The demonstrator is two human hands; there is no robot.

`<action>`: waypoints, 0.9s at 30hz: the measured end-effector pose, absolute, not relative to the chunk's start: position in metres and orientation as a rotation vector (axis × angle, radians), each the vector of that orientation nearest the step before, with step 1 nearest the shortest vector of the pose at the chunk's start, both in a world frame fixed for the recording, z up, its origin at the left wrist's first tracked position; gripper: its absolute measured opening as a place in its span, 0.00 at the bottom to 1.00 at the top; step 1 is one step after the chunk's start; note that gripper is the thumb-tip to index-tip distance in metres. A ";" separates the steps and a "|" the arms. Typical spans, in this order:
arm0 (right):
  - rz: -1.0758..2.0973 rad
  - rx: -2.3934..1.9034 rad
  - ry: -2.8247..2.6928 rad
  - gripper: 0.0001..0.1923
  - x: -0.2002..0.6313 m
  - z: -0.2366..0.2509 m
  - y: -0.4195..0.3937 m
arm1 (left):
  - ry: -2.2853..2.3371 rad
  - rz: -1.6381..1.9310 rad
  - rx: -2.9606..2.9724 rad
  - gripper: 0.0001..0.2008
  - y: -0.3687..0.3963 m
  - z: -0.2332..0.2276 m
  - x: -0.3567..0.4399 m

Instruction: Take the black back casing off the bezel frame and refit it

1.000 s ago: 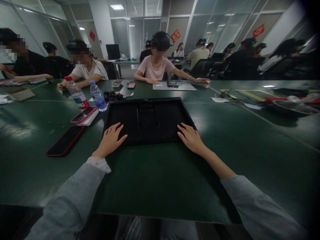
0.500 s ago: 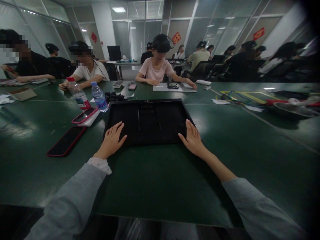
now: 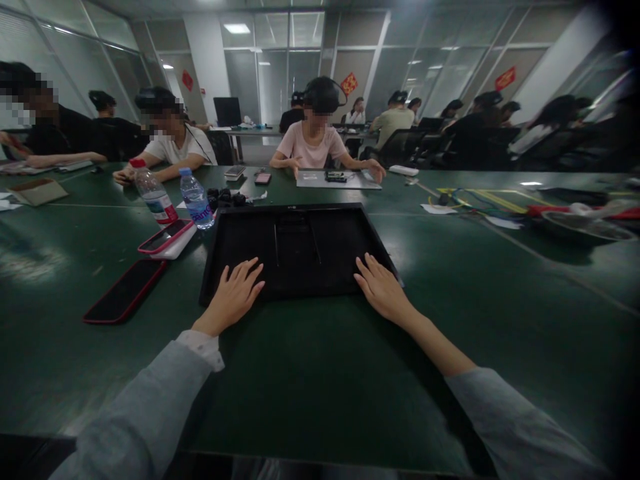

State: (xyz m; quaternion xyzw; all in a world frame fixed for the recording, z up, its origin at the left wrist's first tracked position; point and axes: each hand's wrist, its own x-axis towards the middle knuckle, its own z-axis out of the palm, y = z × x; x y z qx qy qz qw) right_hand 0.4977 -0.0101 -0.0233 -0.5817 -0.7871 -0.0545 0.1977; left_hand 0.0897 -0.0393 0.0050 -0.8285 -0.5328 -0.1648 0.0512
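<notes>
A shallow black rectangular tray (image 3: 295,280) with raised edges lies on the green table. Two thin rods run across its inside, and a small recessed part sits between them near the far edge. My left hand (image 3: 235,293) rests over its front left corner, palm down, fingers stretched out. Over the front right corner is my right hand (image 3: 383,290), with its fingers spread too. Both hands hold nothing; whether the fingertips touch the tray's floor I cannot tell.
Left of the tray lie a red-edged phone (image 3: 125,292), a second phone (image 3: 165,239) on a white box, and two bottles (image 3: 196,200). Cables and a metal bowl (image 3: 585,228) lie at the right. Opposite, a person in pink (image 3: 315,143) handles a grey board (image 3: 313,179).
Both hands have come in from the tray's side edges and lie flatter over its front corners. The view has shifted slightly. The person opposite has moved both hands at the grey board.
</notes>
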 end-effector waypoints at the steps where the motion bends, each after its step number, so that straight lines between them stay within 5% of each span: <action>1: -0.144 -1.619 -2.204 0.37 0.498 -0.023 -0.010 | -1.620 -0.514 -2.533 0.27 -0.039 0.005 0.090; 11: -0.034 -1.551 -2.195 0.34 0.496 -0.016 -0.012 | -1.631 -0.649 -2.546 0.24 -0.037 0.010 0.090; 19: -0.165 -1.595 -1.751 0.34 0.531 -0.024 0.011 | -2.027 -1.212 -1.907 0.20 -0.011 0.012 0.031; 27: 0.203 -1.585 -1.624 0.41 0.557 -0.048 0.031 | -2.396 -1.728 -1.956 0.29 0.022 -0.020 -0.004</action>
